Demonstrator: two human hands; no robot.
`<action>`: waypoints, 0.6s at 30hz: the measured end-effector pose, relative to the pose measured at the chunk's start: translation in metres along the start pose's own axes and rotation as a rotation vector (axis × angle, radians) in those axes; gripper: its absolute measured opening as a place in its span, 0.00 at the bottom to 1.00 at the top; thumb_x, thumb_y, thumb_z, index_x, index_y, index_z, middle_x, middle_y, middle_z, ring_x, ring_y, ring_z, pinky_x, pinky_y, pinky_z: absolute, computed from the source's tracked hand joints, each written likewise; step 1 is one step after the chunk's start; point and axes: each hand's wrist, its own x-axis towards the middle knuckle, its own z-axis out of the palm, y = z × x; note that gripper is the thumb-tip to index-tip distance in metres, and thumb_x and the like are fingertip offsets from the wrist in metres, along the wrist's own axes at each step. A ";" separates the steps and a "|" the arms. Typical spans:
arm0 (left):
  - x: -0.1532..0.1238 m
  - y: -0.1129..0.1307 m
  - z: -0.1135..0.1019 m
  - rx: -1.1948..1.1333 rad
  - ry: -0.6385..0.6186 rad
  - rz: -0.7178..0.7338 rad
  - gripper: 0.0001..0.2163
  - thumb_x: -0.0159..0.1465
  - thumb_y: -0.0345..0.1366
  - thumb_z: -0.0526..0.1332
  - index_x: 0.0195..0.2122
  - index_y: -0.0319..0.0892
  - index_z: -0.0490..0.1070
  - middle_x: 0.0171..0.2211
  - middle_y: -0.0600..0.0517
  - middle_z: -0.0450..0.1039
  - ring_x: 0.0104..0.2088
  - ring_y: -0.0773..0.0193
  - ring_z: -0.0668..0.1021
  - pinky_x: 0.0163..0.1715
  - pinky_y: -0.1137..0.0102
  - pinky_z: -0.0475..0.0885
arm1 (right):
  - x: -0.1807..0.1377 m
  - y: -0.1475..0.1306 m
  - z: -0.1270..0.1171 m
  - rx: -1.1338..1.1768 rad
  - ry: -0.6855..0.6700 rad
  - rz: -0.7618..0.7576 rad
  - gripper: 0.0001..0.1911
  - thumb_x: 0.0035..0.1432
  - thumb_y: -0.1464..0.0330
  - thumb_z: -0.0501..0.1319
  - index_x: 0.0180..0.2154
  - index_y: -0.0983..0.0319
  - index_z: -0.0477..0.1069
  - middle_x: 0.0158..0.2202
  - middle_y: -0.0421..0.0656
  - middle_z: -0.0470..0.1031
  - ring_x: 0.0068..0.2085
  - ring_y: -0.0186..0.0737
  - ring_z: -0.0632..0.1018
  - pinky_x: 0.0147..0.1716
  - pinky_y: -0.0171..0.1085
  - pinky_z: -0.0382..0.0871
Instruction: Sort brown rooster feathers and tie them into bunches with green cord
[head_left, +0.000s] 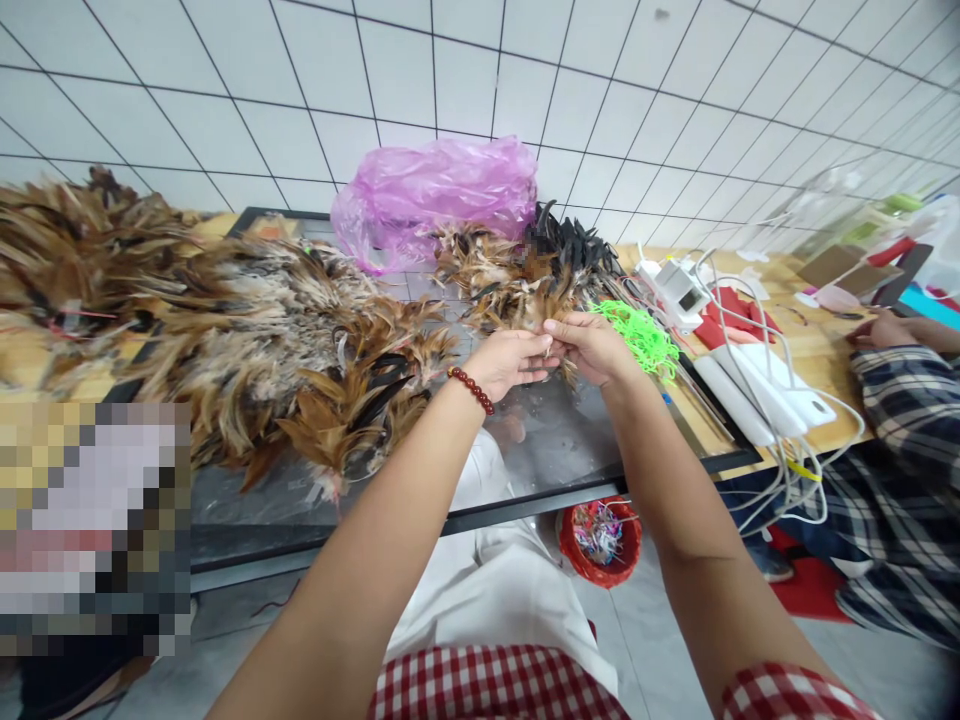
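Observation:
My left hand (512, 366), with a dark red bead bracelet (471, 391) at its wrist, meets my right hand (592, 346) over the glossy dark tabletop (559, 430). The fingertips of both are closed together in a pinch. Brown feathers (556, 305) rise at the right fingertips and seem held there; they merge with the feather pile (487, 270) behind. What lies between the left fingertips is too small to make out. Just right of my right hand is a heap of bright green cord (637, 338).
Brown feather bunches (255, 330) cover the left side. Behind are a pink plastic bag (442, 195) and black feathers (574, 245). White power strips (765, 390) with looping cables lie right. A red bin (600, 545) of scraps stands below. A person in a plaid sleeve (900, 400) sits right.

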 end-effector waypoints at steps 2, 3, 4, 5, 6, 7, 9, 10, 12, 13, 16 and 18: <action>0.001 -0.001 0.000 -0.018 0.010 0.009 0.06 0.54 0.33 0.70 0.29 0.37 0.75 0.33 0.47 0.77 0.34 0.65 0.78 0.42 0.65 0.71 | 0.002 0.000 0.001 -0.022 -0.018 0.002 0.23 0.34 0.52 0.74 0.20 0.62 0.71 0.18 0.39 0.70 0.23 0.33 0.70 0.26 0.36 0.67; 0.001 -0.001 0.000 -0.019 0.031 0.031 0.06 0.54 0.33 0.70 0.29 0.37 0.75 0.33 0.48 0.77 0.34 0.67 0.78 0.42 0.66 0.70 | 0.002 -0.001 0.000 -0.055 -0.014 -0.027 0.22 0.37 0.51 0.72 0.21 0.62 0.72 0.19 0.39 0.71 0.23 0.33 0.70 0.26 0.36 0.67; 0.002 -0.001 0.000 -0.020 0.061 0.064 0.05 0.54 0.32 0.70 0.29 0.37 0.76 0.32 0.49 0.77 0.33 0.68 0.77 0.42 0.68 0.70 | 0.001 -0.004 -0.003 -0.113 0.016 -0.080 0.21 0.41 0.50 0.71 0.22 0.62 0.73 0.21 0.40 0.72 0.23 0.33 0.69 0.27 0.36 0.66; 0.002 -0.001 0.000 -0.026 0.095 0.106 0.05 0.54 0.32 0.70 0.29 0.37 0.76 0.32 0.49 0.77 0.32 0.69 0.76 0.40 0.70 0.69 | -0.002 -0.008 -0.007 -0.204 0.075 -0.150 0.20 0.44 0.51 0.69 0.25 0.61 0.74 0.23 0.40 0.73 0.24 0.33 0.69 0.27 0.36 0.66; 0.002 -0.001 0.001 -0.039 0.134 0.149 0.04 0.54 0.31 0.70 0.29 0.37 0.77 0.31 0.50 0.77 0.30 0.71 0.74 0.38 0.72 0.69 | -0.007 -0.013 -0.015 -0.334 0.154 -0.228 0.17 0.47 0.53 0.68 0.28 0.61 0.76 0.26 0.40 0.74 0.25 0.33 0.69 0.28 0.36 0.65; 0.003 0.000 0.001 -0.057 0.170 0.185 0.04 0.54 0.31 0.69 0.29 0.38 0.77 0.30 0.51 0.76 0.27 0.73 0.72 0.34 0.74 0.68 | -0.013 -0.019 -0.024 -0.490 0.247 -0.299 0.15 0.48 0.56 0.67 0.31 0.60 0.77 0.28 0.41 0.76 0.26 0.34 0.70 0.29 0.36 0.65; 0.004 0.003 0.000 -0.100 0.222 0.230 0.03 0.54 0.31 0.69 0.29 0.38 0.77 0.26 0.53 0.74 0.22 0.76 0.67 0.28 0.76 0.65 | -0.033 -0.031 -0.049 -0.902 0.351 -0.360 0.09 0.48 0.63 0.66 0.30 0.61 0.79 0.30 0.42 0.77 0.28 0.36 0.71 0.31 0.38 0.65; 0.004 0.004 0.000 -0.126 0.239 0.243 0.03 0.55 0.31 0.68 0.29 0.38 0.77 0.23 0.55 0.72 0.20 0.76 0.65 0.25 0.76 0.64 | -0.045 -0.035 -0.063 -1.080 0.355 -0.344 0.06 0.49 0.66 0.65 0.28 0.61 0.78 0.29 0.43 0.77 0.29 0.37 0.72 0.31 0.38 0.64; 0.004 0.007 -0.001 -0.186 0.254 0.255 0.03 0.56 0.31 0.67 0.29 0.37 0.76 0.20 0.57 0.68 0.19 0.76 0.63 0.22 0.77 0.62 | -0.069 -0.036 -0.089 -1.322 0.285 -0.257 0.06 0.49 0.70 0.62 0.26 0.60 0.78 0.26 0.42 0.76 0.27 0.38 0.73 0.31 0.38 0.64; 0.004 0.008 -0.002 -0.216 0.255 0.252 0.03 0.57 0.30 0.67 0.28 0.37 0.75 0.19 0.57 0.66 0.19 0.76 0.63 0.22 0.77 0.62 | -0.079 -0.033 -0.100 -1.391 0.218 -0.228 0.07 0.49 0.71 0.60 0.26 0.60 0.78 0.26 0.42 0.76 0.27 0.38 0.73 0.31 0.38 0.64; 0.004 0.011 -0.004 -0.281 0.266 0.227 0.04 0.57 0.31 0.67 0.28 0.37 0.74 0.17 0.59 0.61 0.18 0.76 0.64 0.22 0.79 0.63 | -0.098 -0.012 -0.120 -1.486 0.084 -0.220 0.12 0.50 0.72 0.59 0.36 0.61 0.78 0.36 0.45 0.78 0.33 0.39 0.77 0.35 0.37 0.68; 0.004 0.011 -0.006 -0.298 0.278 0.213 0.05 0.57 0.32 0.68 0.28 0.37 0.74 0.17 0.59 0.60 0.18 0.76 0.65 0.22 0.79 0.64 | -0.102 0.002 -0.124 -1.594 0.026 -0.206 0.15 0.52 0.70 0.57 0.41 0.63 0.77 0.40 0.49 0.78 0.38 0.42 0.77 0.39 0.38 0.68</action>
